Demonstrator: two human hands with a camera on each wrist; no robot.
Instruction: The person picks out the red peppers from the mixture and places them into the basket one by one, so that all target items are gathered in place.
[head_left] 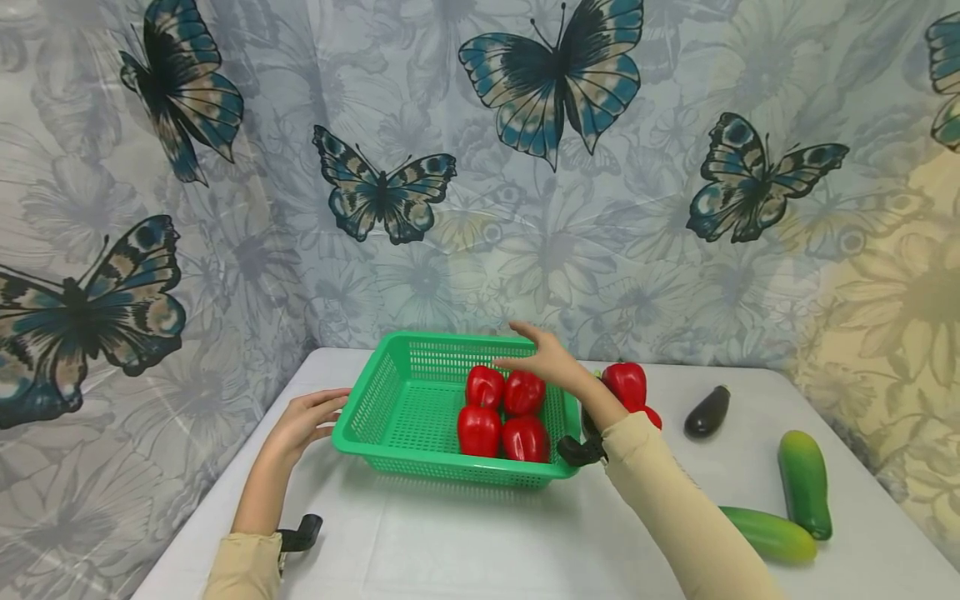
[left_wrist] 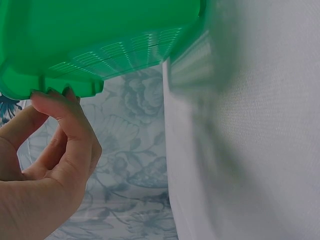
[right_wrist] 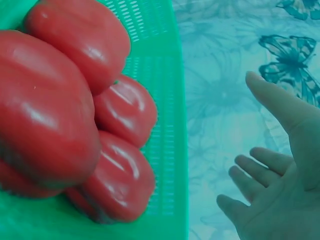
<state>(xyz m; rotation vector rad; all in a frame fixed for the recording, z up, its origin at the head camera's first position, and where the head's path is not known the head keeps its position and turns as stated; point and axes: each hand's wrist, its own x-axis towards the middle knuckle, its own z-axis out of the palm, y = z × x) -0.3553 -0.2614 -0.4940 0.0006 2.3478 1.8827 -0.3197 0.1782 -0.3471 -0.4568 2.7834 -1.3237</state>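
Observation:
A green plastic basket (head_left: 420, 408) stands on the white table, with several red bell peppers (head_left: 478, 431) grouped in its right half. At the basket's left end, my left hand (head_left: 303, 421) touches the rim with its fingertips. The left wrist view shows those bent fingers (left_wrist: 75, 130) against the green rim (left_wrist: 65, 87). Over the basket's back right part hovers my right hand (head_left: 543, 358), fingers and thumb spread apart. Nothing is in that hand (right_wrist: 280, 195) in the right wrist view, where the glossy peppers (right_wrist: 45, 110) appear beside it.
More red bell peppers (head_left: 624, 383) lie right of the basket, partly hidden by my right forearm. Farther right lies a dark eggplant (head_left: 707, 412). Two long green vegetables (head_left: 805, 483) rest near the table's right edge. Butterfly-patterned cloth (head_left: 525, 250) hangs behind the table.

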